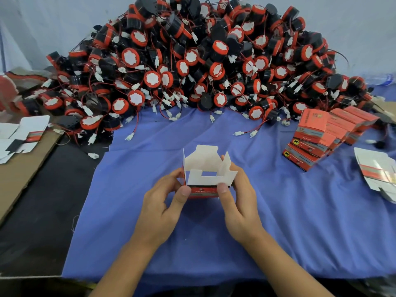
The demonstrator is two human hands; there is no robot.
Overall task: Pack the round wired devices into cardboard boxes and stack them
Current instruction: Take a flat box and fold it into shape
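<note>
Fingers (183, 192) — left hand (160, 209), right hand (241, 204) — pinch cardboard box (206, 180); flaps up, contents hidden.

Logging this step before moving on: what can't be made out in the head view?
All head view.
- Inside the open box: hidden by its raised flaps and the grip of the left hand and right hand.
- Print on the stacked boxes: too small, blurred.
- Flat cartons: cut off by the right edge.
- Back of the device pile: hidden by nearer devices.
</note>
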